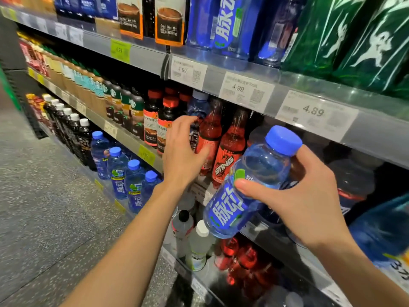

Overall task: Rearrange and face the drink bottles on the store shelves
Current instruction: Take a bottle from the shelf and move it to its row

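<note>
Blue bottle [250,185] with a blue cap, tilted with the cap up and to the right, held in front of the middle shelf by the right hand [303,196], thumb across the label and fingers curled round the far side: a closed grip on it. Just to the left, left hand [182,149] reaching into the middle shelf, fingers curled round a second blue bottle [197,116] standing behind the front row; grip closed on that bottle, most of which is hidden by the hand and its neighbours. Touching that hand on the right, red bottles [230,149], one marked STING, upright at the shelf front. Further left on the same shelf, dark bottles with red caps [164,120], then a long row of coffee bottles [124,107] running away into the distance. Above, the grey shelf edge [376,129] with white price tags [245,91] reading 4.99 and 4.89 and a green tag [120,50] further left. On the top shelf, more blue bottles [223,23], green packs [354,41] at the right and orange-labelled cartons [169,21]. Below, a row of blue-capped bottles [124,173] leading to black bottles with white caps [73,129], and on the lowest visible shelf clear bottles [197,244] beside red ones [243,258]. At the left, speckled grey floor [44,196].
</note>
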Available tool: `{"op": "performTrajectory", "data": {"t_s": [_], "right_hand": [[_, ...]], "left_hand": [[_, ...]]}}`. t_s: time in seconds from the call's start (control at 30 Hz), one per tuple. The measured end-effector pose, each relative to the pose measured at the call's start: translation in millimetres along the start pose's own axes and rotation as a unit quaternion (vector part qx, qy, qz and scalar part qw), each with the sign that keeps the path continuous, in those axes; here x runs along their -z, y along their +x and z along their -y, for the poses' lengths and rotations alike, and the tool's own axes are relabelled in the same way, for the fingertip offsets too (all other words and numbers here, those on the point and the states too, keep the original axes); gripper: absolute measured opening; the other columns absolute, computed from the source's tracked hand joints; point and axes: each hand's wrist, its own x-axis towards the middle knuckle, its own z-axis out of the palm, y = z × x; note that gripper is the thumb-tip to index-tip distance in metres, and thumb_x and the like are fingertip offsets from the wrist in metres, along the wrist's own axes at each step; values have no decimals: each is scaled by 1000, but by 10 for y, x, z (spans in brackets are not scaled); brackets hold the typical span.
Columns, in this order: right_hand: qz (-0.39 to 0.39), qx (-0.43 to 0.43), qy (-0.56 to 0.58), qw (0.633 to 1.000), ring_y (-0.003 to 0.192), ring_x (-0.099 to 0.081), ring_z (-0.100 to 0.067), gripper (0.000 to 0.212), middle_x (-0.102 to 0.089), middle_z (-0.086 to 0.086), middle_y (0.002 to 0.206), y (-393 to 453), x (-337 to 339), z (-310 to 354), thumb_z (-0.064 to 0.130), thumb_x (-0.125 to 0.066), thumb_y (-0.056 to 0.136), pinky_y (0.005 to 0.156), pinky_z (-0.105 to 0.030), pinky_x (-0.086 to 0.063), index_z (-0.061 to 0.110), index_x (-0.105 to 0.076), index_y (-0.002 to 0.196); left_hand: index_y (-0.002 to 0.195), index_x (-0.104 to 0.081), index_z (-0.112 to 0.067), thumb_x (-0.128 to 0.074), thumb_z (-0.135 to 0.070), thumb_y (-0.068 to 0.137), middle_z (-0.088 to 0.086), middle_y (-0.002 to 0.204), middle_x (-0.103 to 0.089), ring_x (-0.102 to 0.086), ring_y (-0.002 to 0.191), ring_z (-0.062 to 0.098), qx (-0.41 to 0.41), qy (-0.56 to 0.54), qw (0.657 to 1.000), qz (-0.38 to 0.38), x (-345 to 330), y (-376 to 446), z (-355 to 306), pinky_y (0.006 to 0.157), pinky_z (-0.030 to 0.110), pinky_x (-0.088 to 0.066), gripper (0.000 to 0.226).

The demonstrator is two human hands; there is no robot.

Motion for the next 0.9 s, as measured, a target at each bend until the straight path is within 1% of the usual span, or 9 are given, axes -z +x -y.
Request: {"op": "performTrajectory", "data": {"t_s": [0.07,0.17,0.37,0.5,0.57,0.63,0.7,0.8,0.9], "right_hand": [[-2,2,3,1000,93,-72,-10,64,-75,13,102,35,4,-27,41,-93,49,86,-42,-57,35,-66,107],[-6,4,-10,1000,93,-72,-11,64,-75,12,101,52,4,-95,41,-94,49,85,-44,-57,35,-67,107],[8,-2,-32,999,90,-71,-6,61,-75,14,99,6,-80,-153,29,-95,51,82,-37,-58,32,-68,106],[1,-9,-27,1000,92,-71,-8,59,-75,14,98,15,-135,-152,30,-95,51,84,-41,-57,31,-69,104],[-4,-7,-31,999,92,-70,-5,59,-74,16,98,17,-152,-136,32,-94,50,84,-34,-57,31,-69,103],[-6,-3,-36,999,91,-69,-1,59,-74,17,98,19,-157,-118,33,-94,49,79,-20,-54,31,-69,103],[-5,0,-39,999,89,-68,1,57,-73,18,97,22,-160,-96,31,-95,51,71,-8,-49,30,-69,102],[-3,11,-43,999,87,-67,3,53,-74,18,96,26,-188,-25,28,-94,55,71,-6,-47,28,-70,103],[-14,26,-44,999,92,-68,0,52,-74,17,99,56,-257,29,29,-93,61,78,-13,-50,29,-68,107]], "left_hand": [[141,-46,-11,-78,-31,81,8,144,-48,-43,130,28,-40,72,996,29,-11,152,-57,107,35,-36,72],[137,-47,-9,-76,-40,82,13,128,-56,-46,122,33,-62,139,987,54,-20,294,-138,98,44,-41,69],[126,-55,-6,-74,-37,84,15,115,-59,-51,112,36,-28,62,997,44,-123,407,-180,95,49,-42,56],[99,-59,-2,-73,-31,88,5,97,-47,-48,88,22,-30,-17,999,13,-114,387,-100,80,33,-39,34],[103,-58,-5,-71,-25,89,3,100,-49,-49,91,18,-33,-54,998,26,-77,364,-70,79,27,-37,28],[111,-57,-9,-68,-21,92,-2,105,-59,-58,101,16,-17,-116,992,39,-22,325,-41,90,29,-45,25],[113,-55,-13,-65,-18,94,-10,100,-61,-61,99,9,13,-156,987,25,53,289,-14,93,29,-48,22],[113,-52,-15,-61,-15,96,-17,96,-57,-56,89,-6,33,-184,982,6,186,238,14,85,17,-45,19],[115,-53,-12,-57,-14,98,-13,99,-59,-57,91,-1,22,-211,977,3,319,197,29,84,16,-43,18]]}}
